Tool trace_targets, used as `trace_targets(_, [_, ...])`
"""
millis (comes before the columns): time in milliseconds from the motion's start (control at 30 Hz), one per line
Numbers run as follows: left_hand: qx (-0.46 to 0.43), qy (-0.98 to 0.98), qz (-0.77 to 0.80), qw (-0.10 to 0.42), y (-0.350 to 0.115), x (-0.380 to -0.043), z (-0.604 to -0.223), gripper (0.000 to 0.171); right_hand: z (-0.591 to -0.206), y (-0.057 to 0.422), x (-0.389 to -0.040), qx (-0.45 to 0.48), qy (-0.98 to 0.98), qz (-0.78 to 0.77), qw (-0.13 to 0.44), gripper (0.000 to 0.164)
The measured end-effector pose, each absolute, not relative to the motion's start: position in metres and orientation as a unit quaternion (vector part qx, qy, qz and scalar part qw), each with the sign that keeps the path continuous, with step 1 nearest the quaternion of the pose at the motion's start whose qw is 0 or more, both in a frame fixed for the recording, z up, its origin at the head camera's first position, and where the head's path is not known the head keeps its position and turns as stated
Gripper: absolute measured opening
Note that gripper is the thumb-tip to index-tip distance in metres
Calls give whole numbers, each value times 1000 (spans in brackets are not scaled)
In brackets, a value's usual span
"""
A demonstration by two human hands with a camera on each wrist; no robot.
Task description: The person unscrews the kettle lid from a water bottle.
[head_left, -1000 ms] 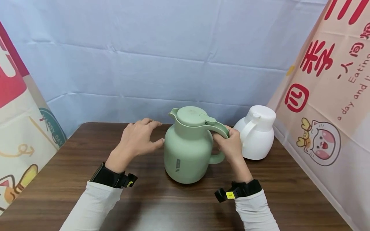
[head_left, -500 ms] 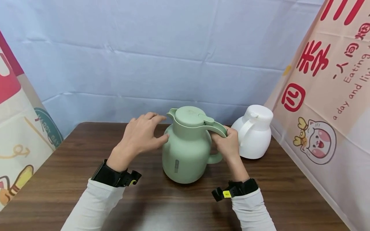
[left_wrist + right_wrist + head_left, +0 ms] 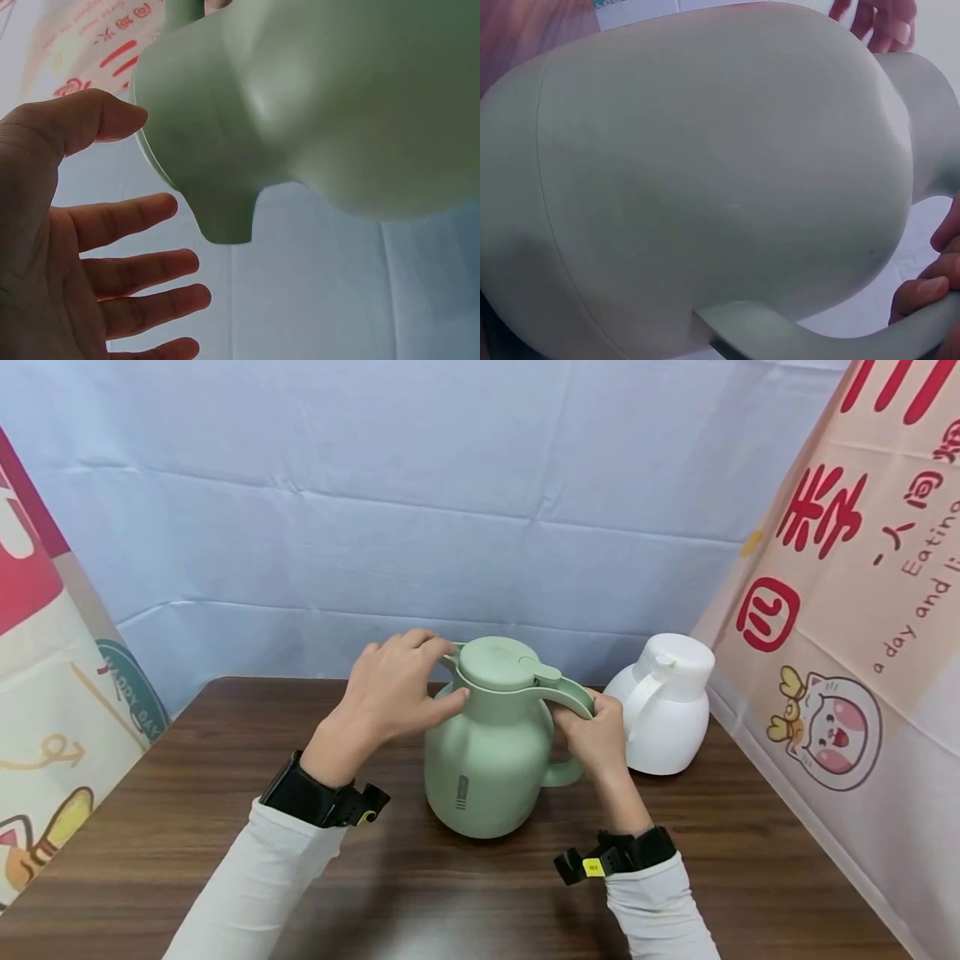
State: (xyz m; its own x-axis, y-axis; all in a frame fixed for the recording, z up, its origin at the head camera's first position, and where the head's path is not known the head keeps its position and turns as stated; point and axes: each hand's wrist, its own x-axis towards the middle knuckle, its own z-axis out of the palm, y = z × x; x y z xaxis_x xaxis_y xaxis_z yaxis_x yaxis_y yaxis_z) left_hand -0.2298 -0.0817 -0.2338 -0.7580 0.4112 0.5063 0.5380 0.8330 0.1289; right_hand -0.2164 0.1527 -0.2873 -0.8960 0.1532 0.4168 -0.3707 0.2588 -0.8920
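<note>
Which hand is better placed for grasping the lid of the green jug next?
Probably the left hand: its extended fingers hold nothing and are beside the spout, close to the lid of the green jug. The right hand grips the handle, so it seems less free.

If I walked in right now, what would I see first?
Probably the big, rounded, pale green jug standing on the dark brown wood-grain table: the right hand grips its handle, and the left hand is open by its spout. Next, perhaps, the smaller, rounded white jug beyond the right hand, then red writing on the peach cloth at far right.
</note>
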Motion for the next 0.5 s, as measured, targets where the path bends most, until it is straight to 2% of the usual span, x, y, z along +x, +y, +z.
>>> trace_targets(500, [-299, -920, -124, 223, -51, -235, -217, 47, -289, 156, -217, 74, -757, 616, 205, 41])
